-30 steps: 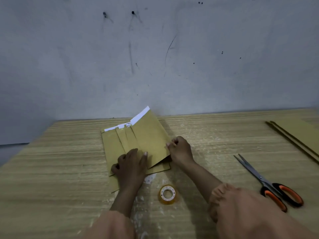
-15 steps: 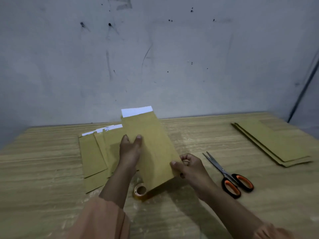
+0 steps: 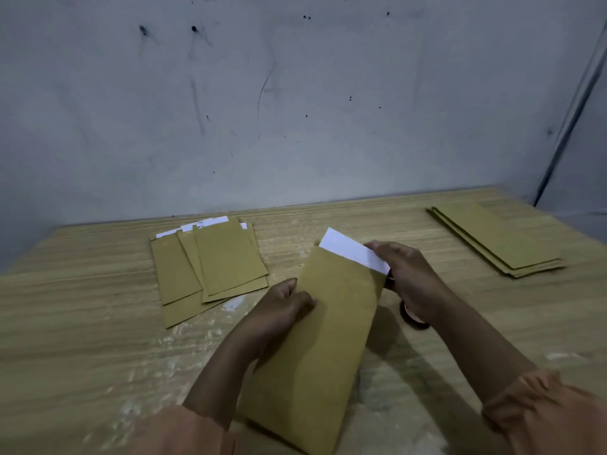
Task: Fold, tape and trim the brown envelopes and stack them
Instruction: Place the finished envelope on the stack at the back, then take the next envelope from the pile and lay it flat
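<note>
Brown envelope (image 3: 328, 330), held over the middle of the wooden table (image 3: 82, 323), its white flap strip (image 3: 353, 254) pointing toward 12 o'clock: the person's left hand (image 3: 282, 310) pinches the envelope's left edge, thumb on top, while the right hand (image 3: 407, 277) curls its fingers over the strip at the top right corner. The envelope lies slightly askew, its lower end near the person's sleeves at 6 o'clock. At 10 o'clock a fanned batch of brown envelopes (image 3: 213, 264) rests on the table, white strips showing at their far ends; at 2 o'clock, well apart, sits a neat stack (image 3: 499, 241) of brown pieces. A roll of tape (image 3: 414, 318) peeks out beneath the right wrist, at 3 o'clock from the envelope.

The step in hand appears to be folding the flap. To do it well, the left hand should likely keep the body flat and steady while the right brings the strip down squarely, edges aligned, then runs along the crease before reaching for the tape just beside it. A skewed fold would likely leave more to trim.
</note>
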`<state>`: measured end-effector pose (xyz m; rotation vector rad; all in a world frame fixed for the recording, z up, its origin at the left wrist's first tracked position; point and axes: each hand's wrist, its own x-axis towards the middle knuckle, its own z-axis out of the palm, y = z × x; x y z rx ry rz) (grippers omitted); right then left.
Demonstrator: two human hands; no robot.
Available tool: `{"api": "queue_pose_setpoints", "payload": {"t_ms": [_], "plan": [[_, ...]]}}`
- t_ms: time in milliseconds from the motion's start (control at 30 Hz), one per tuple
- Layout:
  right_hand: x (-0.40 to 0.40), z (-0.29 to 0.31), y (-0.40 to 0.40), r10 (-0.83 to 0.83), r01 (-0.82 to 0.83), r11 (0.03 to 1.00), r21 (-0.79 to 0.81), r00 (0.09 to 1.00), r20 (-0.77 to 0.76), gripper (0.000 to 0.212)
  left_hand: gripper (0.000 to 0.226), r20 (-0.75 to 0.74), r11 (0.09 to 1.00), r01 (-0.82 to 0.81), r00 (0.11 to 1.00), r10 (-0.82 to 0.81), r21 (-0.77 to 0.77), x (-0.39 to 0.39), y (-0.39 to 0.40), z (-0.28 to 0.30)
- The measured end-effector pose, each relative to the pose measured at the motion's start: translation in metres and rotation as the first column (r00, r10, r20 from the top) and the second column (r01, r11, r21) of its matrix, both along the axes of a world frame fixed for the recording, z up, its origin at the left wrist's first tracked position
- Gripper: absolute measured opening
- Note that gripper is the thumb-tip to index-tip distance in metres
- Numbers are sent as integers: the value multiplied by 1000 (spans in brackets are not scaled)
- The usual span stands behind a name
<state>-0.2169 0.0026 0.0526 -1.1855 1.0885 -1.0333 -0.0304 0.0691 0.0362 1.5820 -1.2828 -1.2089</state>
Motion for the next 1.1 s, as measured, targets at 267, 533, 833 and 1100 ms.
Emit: {"api": "queue_pose_setpoints", "payload": {"t_ms": [267, 533, 833, 1100], "plan": [[-26, 1, 9, 244, -270, 962, -46, 923, -299, 12, 33, 374, 998, 29, 927, -4, -61, -8, 5, 2], [-33, 3, 16, 312, -310, 949, 55, 901, -302, 12, 44, 617, 964, 96, 782, 82, -249, -19, 5, -11], [-30, -1, 14, 318, -309, 948, 77, 905, -283, 15, 43, 712, 948, 179, 699, 66, -264, -14, 0, -11], [-26, -15, 14, 318, -307, 948, 86, 918, -238, 16, 40, 698, 950, 234, 715, -24, -207, -12, 4, -19]]}}
